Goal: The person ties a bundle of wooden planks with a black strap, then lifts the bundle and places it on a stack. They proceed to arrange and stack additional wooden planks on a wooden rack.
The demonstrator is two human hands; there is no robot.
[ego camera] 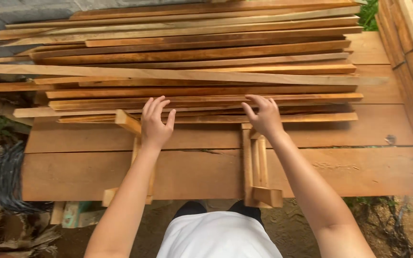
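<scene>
Two hands reached over the broad plank table: the left hand open with fingers spread, the right hand loosely curled, both fingertips touching the nearest edge of the wood strip pile and gripping nothing. Short upright wooden blocks stood just under each wrist. Those thin strips lay flat, their long axis running left to right, stacked toward the far side. A coil of dark wire lay on the ground at left; bundled planks rose at right.
</scene>
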